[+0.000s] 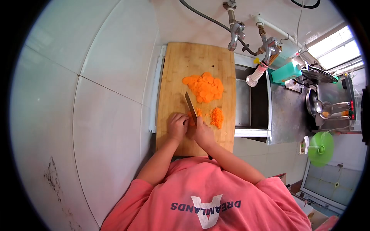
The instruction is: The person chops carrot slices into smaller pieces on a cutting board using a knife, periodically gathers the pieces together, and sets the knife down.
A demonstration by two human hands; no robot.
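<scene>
On a wooden cutting board (175, 77) lies a heap of round carrot slices (204, 87), with a smaller pile of finely cut carrot (217, 118) nearer me on the right. My right hand (204, 134) is closed around the handle of a kitchen knife (190, 107), whose broad blade points away from me and slants left. Curled fingers of my left hand (178, 126) press on a few carrot slices (190, 120) left of the blade. Some cut carrot strips (199, 111) lie just right of the blade. Most of the knife handle is hidden in my grip.
White wall tiles (110, 96) rise close on the left. Right of the board is a sink (250, 104), under metal taps (236, 34) and a pink-and-clear faucet nozzle (256, 75). A teal bottle (286, 73), pans (311, 102) and a green fan (320, 149) stand farther right.
</scene>
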